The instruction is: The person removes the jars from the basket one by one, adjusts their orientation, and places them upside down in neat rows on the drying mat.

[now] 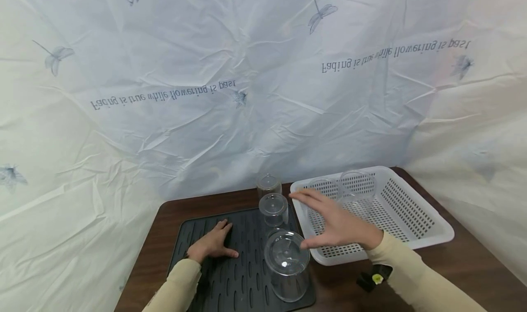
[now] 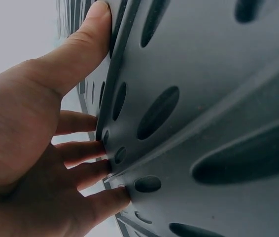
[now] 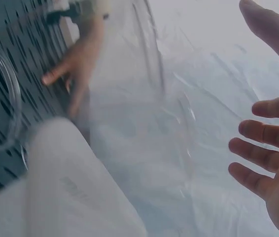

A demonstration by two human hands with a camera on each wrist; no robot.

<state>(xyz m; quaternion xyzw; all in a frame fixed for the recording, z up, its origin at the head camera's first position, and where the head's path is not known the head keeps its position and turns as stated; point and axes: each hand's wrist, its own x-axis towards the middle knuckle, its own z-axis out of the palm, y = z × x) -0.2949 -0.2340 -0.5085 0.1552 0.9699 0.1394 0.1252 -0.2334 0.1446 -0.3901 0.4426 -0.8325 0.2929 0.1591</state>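
My left hand [image 1: 212, 244] rests on a dark ridged drying mat [image 1: 234, 275], thumb and fingers spread; in the left wrist view the fingertips touch the slotted surface [image 2: 159, 113]. Above the near left side of a white basket [image 1: 405, 202] hovers my right hand [image 1: 335, 220], fingers extended and thumb apart, holding nothing. A large clear container [image 1: 288, 284] stands on the mat's right side near that thumb. Behind it are a smaller clear container [image 1: 273, 204] and another [image 1: 269, 182] at the back. Inside the basket are two clear containers, one of them [image 1: 357, 184] partly behind my hand.
The brown wooden table [image 1: 148, 252] shows around the mat. A white printed sheet [image 1: 247, 120] hangs behind the table and along its sides. A black strap-like device [image 1: 375, 277] sits at my right wrist.
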